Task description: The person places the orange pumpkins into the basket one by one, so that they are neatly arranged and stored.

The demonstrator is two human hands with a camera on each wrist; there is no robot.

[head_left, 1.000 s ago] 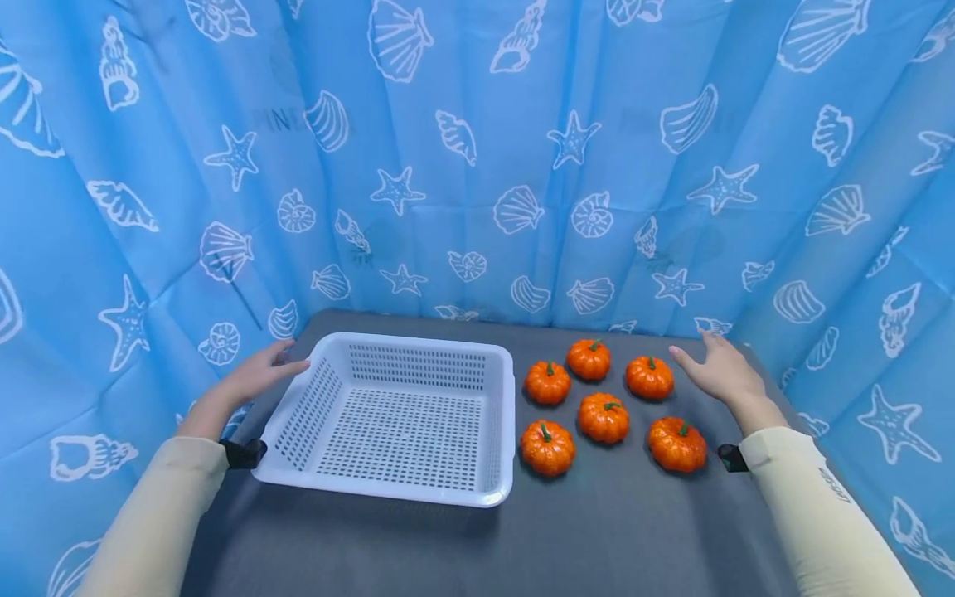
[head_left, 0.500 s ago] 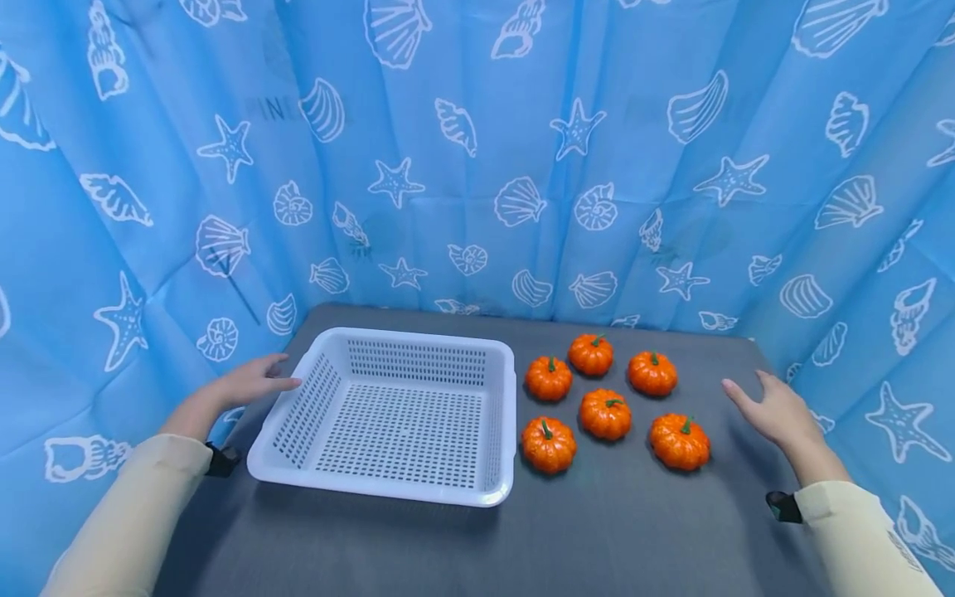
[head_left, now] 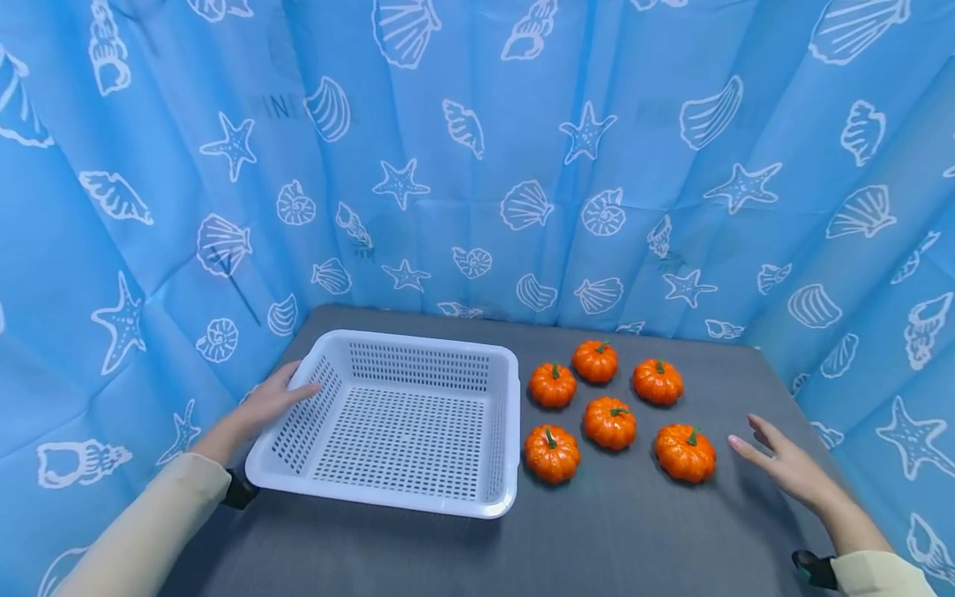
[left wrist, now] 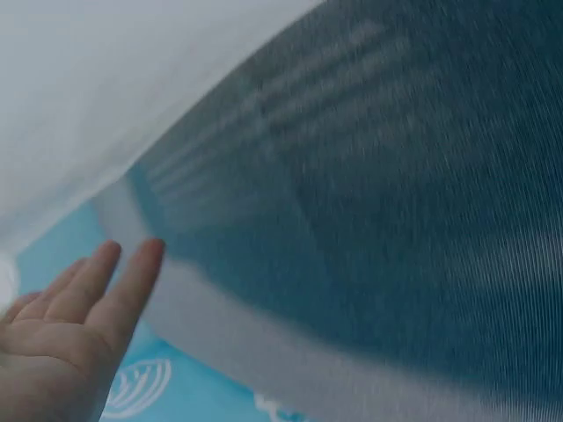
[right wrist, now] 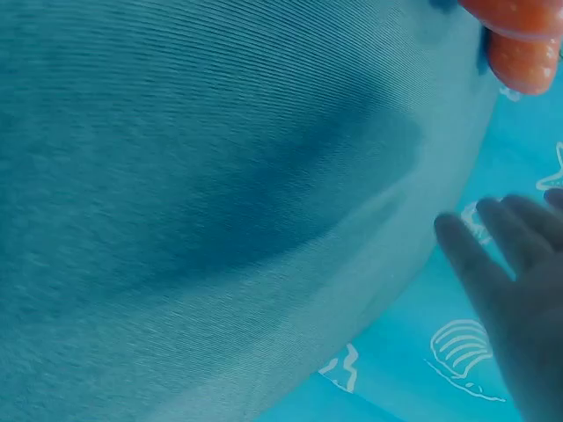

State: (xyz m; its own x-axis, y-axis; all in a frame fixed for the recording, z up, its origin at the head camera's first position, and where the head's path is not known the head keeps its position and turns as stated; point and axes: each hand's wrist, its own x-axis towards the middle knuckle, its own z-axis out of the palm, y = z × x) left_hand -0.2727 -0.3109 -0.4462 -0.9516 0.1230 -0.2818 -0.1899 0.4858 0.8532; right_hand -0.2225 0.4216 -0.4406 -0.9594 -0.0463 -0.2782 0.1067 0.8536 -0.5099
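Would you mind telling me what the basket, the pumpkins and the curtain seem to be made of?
Basket: likely moulded plastic, white with slight sheen, judging by its rounded rim and regular slots.
Pumpkins: glossy orange, perhaps plastic or painted foam; highlights suggest a smooth coating, but the core is unclear.
Curtain: thin, smooth cloth or plastic, given its folds.

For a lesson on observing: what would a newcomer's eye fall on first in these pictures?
Probably the six glossy orange pumpkins, clustered on the grey table to the right of the white basket. The shell-patterned blue curtain behind the table would likely come next.
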